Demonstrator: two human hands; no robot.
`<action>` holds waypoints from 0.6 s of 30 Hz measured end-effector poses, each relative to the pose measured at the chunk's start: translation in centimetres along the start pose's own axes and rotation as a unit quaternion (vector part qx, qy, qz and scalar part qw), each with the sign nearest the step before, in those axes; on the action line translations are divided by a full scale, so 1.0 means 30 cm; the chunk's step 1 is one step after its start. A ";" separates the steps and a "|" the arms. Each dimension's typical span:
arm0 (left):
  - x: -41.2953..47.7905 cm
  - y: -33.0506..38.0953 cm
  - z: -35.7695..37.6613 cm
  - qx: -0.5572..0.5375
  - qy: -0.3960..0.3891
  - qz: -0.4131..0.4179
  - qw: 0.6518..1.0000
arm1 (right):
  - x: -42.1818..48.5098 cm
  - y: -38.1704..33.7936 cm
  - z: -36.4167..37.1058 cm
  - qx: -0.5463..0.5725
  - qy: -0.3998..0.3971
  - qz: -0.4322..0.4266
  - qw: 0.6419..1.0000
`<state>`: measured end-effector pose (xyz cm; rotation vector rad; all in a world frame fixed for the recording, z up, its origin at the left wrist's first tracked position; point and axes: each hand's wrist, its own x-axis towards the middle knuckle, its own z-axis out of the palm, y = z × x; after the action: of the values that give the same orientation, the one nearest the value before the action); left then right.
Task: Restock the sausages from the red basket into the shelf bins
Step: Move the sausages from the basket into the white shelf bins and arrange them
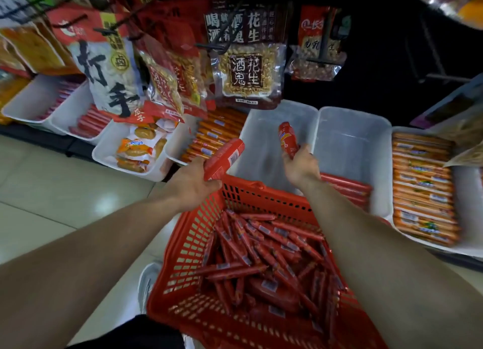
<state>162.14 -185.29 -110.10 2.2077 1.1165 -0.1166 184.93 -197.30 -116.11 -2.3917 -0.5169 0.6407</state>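
Down at our knees, we see the red basket [188, 244] filling the lower middle of the view, its far rim pushed up against the row of shelf bins. Loose red sausages [264, 257] lie heaped across its floor, pointing every way.

Beyond that rim sit two clear bins side by side. The nearer empty bin [264, 129] shows only bare plastic, and its neighbour, the second clear bin [350, 139], holds a few red sausages along its near edge. Further right, a white bin [462, 191] is packed with orange sausages [423, 181] in neat rows. More orange sticks [214, 137] fill a bin just left of the empty one.

Above the bins hang bags of peanuts [248, 69] and seeds on hooks.

Our left hand [193, 184] hovers over the basket's far left corner, fingers wrapped tight around a bundle of red sausages [224, 157]. Our right hand [300, 165] is over the near edge of the empty bin, fingers closed around a single fat red sausage [287, 137] that stands nearly upright.
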 end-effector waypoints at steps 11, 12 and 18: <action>0.181 0.120 0.112 -0.007 0.007 -0.030 0.999 | -0.107 0.144 -0.027 -0.044 -0.051 -0.151 0.986; 0.202 0.146 0.131 0.007 0.009 -0.038 0.999 | -0.120 0.163 -0.035 -0.047 -0.046 -0.154 0.986; 0.279 0.230 0.233 0.097 0.026 -0.059 0.993 | -0.162 0.243 -0.056 -0.072 -0.036 -0.175 0.981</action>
<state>174.01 -186.55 -115.01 2.3249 1.3129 -0.2292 183.42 -205.89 -118.04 -2.3329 -1.0175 0.5470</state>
